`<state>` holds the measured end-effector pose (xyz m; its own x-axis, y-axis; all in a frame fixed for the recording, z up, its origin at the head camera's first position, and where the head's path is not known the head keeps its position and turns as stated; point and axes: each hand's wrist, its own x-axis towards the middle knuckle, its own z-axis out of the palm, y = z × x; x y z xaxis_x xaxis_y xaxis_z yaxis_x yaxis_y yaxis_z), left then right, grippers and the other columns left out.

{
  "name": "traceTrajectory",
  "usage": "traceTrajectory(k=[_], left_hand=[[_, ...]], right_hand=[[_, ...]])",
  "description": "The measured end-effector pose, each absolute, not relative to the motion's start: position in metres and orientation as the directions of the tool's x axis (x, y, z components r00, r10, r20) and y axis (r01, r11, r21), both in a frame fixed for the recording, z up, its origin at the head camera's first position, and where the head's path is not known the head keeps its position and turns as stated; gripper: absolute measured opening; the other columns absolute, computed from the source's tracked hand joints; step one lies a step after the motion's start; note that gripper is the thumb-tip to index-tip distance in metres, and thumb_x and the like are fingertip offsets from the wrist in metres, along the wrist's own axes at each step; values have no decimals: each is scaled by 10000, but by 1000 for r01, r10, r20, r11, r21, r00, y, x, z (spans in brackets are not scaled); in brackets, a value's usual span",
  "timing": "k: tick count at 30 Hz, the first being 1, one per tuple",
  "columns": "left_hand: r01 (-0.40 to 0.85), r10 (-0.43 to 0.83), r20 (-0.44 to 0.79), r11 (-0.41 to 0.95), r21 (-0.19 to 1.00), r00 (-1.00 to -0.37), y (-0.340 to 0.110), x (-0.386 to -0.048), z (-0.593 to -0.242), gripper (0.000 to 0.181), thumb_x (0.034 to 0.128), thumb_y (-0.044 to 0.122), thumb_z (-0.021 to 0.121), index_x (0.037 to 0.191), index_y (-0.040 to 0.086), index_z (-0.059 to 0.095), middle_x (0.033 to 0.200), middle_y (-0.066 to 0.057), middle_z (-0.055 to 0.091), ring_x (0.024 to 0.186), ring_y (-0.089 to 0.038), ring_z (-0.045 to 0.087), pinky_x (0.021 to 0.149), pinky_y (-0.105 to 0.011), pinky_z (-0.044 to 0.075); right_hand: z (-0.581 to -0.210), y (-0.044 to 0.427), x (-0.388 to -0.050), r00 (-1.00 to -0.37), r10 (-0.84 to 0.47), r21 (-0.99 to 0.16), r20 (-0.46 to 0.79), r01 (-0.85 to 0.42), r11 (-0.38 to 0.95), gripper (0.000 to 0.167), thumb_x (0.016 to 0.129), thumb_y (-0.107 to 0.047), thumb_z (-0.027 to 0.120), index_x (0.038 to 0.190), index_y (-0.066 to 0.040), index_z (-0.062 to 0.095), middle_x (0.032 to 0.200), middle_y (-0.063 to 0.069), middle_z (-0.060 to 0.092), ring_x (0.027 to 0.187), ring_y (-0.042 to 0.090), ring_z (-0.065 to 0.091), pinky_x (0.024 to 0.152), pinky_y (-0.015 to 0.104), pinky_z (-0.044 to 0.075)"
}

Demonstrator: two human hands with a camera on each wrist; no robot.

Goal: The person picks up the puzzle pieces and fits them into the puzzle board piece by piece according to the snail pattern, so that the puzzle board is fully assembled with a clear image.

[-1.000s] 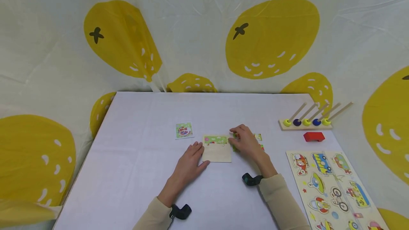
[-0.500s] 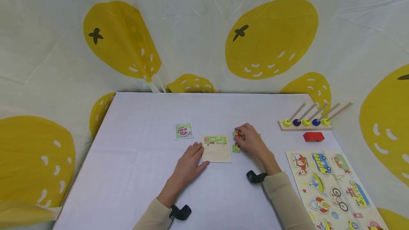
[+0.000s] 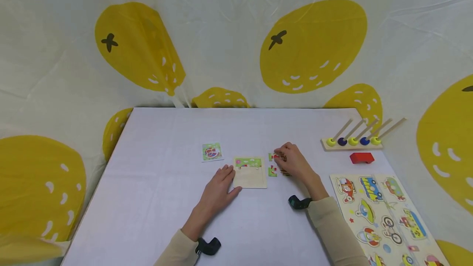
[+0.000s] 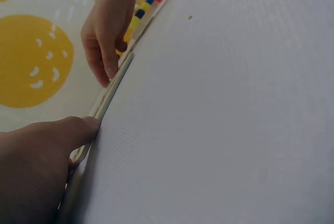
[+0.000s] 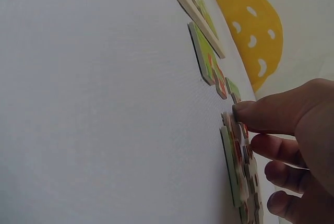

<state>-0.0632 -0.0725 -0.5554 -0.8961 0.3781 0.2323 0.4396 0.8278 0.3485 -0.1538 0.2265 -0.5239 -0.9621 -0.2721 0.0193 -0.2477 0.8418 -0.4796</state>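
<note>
Touching a square wooden tray (image 3: 252,180) holding a printed strip (image 3: 250,162), the left hand (image 3: 219,186) lies straight-fingered; the right hand (image 3: 295,162) bends over thin, knobbed puzzle pieces (image 3: 272,171), any pinch unclear.

The white table (image 3: 155,192) carries a small wooden puzzle tray (image 3: 249,180); around it lie a picture card (image 3: 212,152) at ten o'clock, loose puzzle pieces (image 3: 272,171) at three, a red block (image 3: 362,158) farther out, a bead rack (image 3: 352,142) at half past two, and a large puzzle board (image 3: 380,210) towards four.

A part-filled wooden board (image 3: 249,179) lies beside pieces (image 3: 272,171).
</note>
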Motion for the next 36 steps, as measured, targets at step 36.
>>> traceTrajectory(k=[36], left_hand=[[444,379,240,827,346,-893,-73,-63,-554,607,927,432,692,1370,26,600,1459,-109,573,1426,-257,475,1211,-401,376]], right_hand=[[-514,216,-144,-986,-163,-630,-23,-113,768,244,1010,-174,588,1226,-63,611,1008,80,652,870,199,558,775,313,507]])
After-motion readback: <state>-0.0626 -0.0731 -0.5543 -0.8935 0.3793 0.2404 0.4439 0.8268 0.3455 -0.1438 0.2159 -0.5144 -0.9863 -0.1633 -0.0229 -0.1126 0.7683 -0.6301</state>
